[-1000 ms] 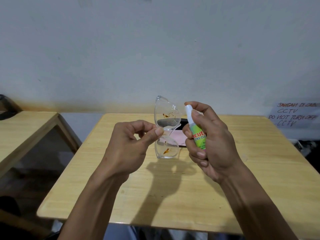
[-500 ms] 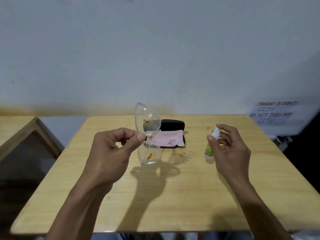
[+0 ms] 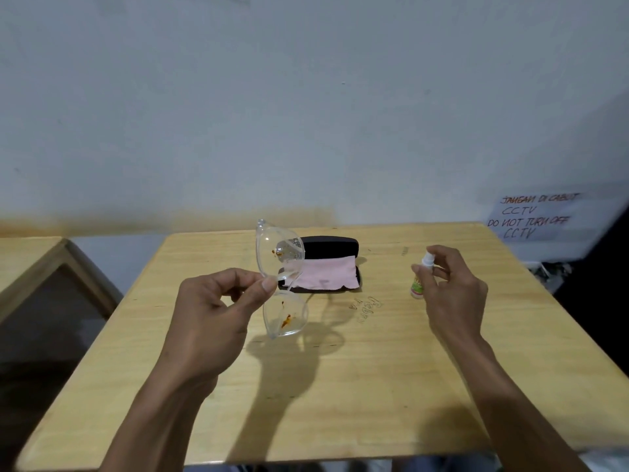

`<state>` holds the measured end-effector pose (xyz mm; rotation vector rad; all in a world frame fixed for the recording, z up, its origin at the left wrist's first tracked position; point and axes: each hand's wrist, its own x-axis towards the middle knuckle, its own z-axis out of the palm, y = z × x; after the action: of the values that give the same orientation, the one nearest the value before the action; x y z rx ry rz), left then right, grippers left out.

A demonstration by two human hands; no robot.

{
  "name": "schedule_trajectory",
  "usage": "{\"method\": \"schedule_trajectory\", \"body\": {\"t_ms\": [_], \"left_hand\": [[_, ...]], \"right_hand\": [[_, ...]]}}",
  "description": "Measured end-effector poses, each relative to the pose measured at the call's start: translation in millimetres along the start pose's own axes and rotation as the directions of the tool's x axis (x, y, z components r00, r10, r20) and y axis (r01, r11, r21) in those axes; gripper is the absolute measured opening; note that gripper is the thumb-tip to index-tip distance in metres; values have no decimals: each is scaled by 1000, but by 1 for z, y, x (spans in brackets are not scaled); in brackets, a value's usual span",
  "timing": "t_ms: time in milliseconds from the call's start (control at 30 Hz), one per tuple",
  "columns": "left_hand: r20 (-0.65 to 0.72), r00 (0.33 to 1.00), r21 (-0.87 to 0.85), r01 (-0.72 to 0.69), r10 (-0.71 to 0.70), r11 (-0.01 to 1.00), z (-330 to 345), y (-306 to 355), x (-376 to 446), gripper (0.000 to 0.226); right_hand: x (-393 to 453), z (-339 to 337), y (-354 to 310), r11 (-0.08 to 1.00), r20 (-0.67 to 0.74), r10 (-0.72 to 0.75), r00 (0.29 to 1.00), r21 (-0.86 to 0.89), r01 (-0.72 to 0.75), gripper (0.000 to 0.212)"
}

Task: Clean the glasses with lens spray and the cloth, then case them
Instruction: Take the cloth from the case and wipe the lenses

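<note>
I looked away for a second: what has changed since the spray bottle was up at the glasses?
The right hand carried the lens spray bottle away to the right and stood it on the table, fingers still around it. The left hand still pinches the stained clear glasses upright; the pink cloth stays on the black case.

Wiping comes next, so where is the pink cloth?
Head view, table's far middle: the pink cloth lies on the black case, behind the glasses.

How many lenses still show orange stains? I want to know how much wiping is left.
2. The upper lens has specks near the black case; the lower lens, below the left hand's thumb, has a bigger smear.
</note>
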<state>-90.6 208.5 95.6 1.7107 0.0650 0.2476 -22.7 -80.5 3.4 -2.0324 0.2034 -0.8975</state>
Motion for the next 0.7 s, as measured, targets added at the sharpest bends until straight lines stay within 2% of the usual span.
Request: {"method": "schedule_trajectory", "body": {"t_ms": [133, 267, 333, 467, 600, 700], "left_hand": [[-10, 1000, -5, 9, -9, 1000, 1, -1, -1, 12], [-23, 1000, -3, 13, -13, 1000, -1, -2, -2, 11], [-30, 999, 6, 17, -17, 1000, -2, -2, -1, 11], [-26, 999, 13, 20, -20, 1000, -4, -4, 0, 13], [-30, 999, 13, 37, -37, 999, -8, -7, 1, 12], [-17, 999, 3, 45, -45, 999, -12, -11, 5, 14]], "right_hand": [[-1, 1, 3, 998, -15, -18, 1000, -63, 17, 30], [-5, 1, -8, 936, -85, -265, 961, -260, 235, 31], [-12, 9, -21, 923, -40, -315, 948, -243, 297, 27], [-18, 41, -31, 969, 110, -216, 970, -96, 227, 21], [-9, 72, -20, 972, 291, -82, 953, -189, 141, 19], [1, 88, -11, 958, 385, -27, 923, -254, 134, 22]]}}
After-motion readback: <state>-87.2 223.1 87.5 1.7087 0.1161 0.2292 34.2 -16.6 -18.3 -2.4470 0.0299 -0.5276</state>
